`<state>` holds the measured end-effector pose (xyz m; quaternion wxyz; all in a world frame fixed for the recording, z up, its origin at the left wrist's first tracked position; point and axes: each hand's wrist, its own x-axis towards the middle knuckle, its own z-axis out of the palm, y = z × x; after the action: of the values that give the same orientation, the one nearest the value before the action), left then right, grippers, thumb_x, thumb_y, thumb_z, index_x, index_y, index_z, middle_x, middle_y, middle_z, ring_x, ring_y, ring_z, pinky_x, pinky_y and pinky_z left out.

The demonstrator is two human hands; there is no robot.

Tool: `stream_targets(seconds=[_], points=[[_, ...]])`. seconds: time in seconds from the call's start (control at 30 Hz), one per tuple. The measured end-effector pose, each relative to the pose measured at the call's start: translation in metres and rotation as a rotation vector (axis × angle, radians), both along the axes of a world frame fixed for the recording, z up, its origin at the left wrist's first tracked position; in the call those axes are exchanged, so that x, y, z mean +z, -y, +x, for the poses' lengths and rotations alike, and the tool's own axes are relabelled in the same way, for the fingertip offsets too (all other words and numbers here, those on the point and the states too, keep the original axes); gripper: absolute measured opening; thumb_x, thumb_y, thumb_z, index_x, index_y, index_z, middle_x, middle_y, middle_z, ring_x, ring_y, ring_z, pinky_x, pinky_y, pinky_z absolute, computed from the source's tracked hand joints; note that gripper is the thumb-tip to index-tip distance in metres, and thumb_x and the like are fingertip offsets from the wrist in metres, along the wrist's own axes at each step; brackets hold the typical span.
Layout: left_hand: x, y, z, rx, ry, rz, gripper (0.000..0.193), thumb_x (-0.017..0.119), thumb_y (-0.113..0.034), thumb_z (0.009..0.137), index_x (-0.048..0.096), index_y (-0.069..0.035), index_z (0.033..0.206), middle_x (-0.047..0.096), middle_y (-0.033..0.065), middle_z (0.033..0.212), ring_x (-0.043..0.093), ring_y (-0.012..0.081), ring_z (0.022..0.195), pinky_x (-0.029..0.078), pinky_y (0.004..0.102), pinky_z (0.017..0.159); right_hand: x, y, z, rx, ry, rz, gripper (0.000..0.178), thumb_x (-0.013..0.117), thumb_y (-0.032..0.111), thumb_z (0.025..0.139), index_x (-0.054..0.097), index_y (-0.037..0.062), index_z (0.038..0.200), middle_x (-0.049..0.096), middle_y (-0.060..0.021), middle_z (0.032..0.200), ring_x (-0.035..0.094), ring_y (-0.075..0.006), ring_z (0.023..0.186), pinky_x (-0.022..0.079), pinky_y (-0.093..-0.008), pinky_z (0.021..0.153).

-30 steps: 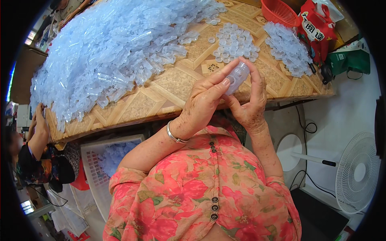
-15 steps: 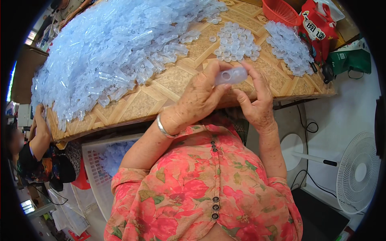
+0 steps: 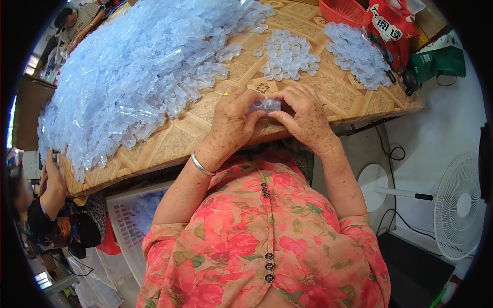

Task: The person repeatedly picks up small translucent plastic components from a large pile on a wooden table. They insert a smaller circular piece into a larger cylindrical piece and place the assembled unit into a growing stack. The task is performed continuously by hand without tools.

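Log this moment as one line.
left hand: holds clear piece | right hand: holds its other end | clear heap: table, left side

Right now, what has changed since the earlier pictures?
The clear plastic piece has moved left and turned from steeply slanted to nearly crosswise. The right hand, spread half a second ago, now pinches its right end; the left hand still grips the other. The big heap, loose round pieces and smaller pile stayed put.

Blk chars (image 3: pixel 387 28), wht edging, on red bag (image 3: pixel 407 26); mark (image 3: pixel 427 58) on green bag (image 3: pixel 442 70) illeg.
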<state>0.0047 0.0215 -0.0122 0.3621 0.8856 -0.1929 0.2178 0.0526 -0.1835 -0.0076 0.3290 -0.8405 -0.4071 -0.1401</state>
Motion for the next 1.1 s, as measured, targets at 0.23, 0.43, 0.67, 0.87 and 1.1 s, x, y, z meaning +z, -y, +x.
stream_targets(seconds=[0.23, 0.43, 0.67, 0.87, 1.1], points=[[-0.005, 0.002, -0.003, 0.011, -0.002, -0.067, 0.031, 0.075, -0.006, 0.082, 0.067, -0.006, 0.112, 0.068, 0.0166, 0.095, 0.066, 0.0347, 0.084, 0.052, 0.0402, 0.072, -0.004, 0.040, 0.050, -0.437, 0.047, 0.004, 0.030, 0.073, 0.026, 0.086, 0.070, 0.0097, 0.111, 0.067, -0.0099, 0.102, 0.061, -0.0299, 0.103, 0.042, -0.0457, 0.096], [-0.005, 0.000, -0.004, -0.003, -0.039, -0.092, 0.034, 0.076, -0.006, 0.081, 0.066, -0.003, 0.114, 0.069, 0.0178, 0.098, 0.068, 0.0342, 0.087, 0.053, 0.0388, 0.075, -0.013, 0.043, 0.061, -0.601, 0.044, -0.281, 0.020, 0.070, 0.029, 0.089, 0.073, 0.0181, 0.105, 0.066, -0.0053, 0.104, 0.061, -0.0288, 0.104, 0.041, -0.0442, 0.096], [-0.004, -0.007, -0.006, 0.039, -0.071, -0.112, 0.034, 0.076, -0.006, 0.082, 0.066, -0.001, 0.114, 0.070, 0.0173, 0.099, 0.070, 0.0312, 0.089, 0.054, 0.0369, 0.077, 0.013, 0.047, 0.040, -0.389, -0.381, -0.117, 0.025, 0.069, 0.029, 0.089, 0.072, 0.0043, 0.090, 0.070, -0.0125, 0.086, 0.066, -0.0334, 0.086, 0.049, -0.0445, 0.079], [-0.004, -0.007, -0.005, 0.031, -0.061, -0.084, 0.035, 0.077, -0.008, 0.082, 0.066, -0.001, 0.114, 0.070, 0.0164, 0.098, 0.069, 0.0300, 0.087, 0.053, 0.0363, 0.077, 0.033, 0.059, 0.038, -0.460, -0.393, -0.403, 0.027, 0.070, 0.030, 0.087, 0.072, 0.0028, 0.087, 0.070, -0.0120, 0.081, 0.067, -0.0309, 0.081, 0.050, -0.0438, 0.077], [-0.003, -0.010, -0.007, 0.043, -0.062, -0.067, 0.036, 0.078, -0.010, 0.081, 0.067, -0.001, 0.113, 0.068, 0.0149, 0.096, 0.067, 0.0294, 0.085, 0.053, 0.0364, 0.076, 0.022, 0.060, 0.037, -0.495, -0.256, -0.262, 0.027, 0.076, 0.028, 0.081, 0.071, 0.0056, 0.097, 0.070, -0.0105, 0.083, 0.066, -0.0295, 0.085, 0.047, -0.0431, 0.082]])
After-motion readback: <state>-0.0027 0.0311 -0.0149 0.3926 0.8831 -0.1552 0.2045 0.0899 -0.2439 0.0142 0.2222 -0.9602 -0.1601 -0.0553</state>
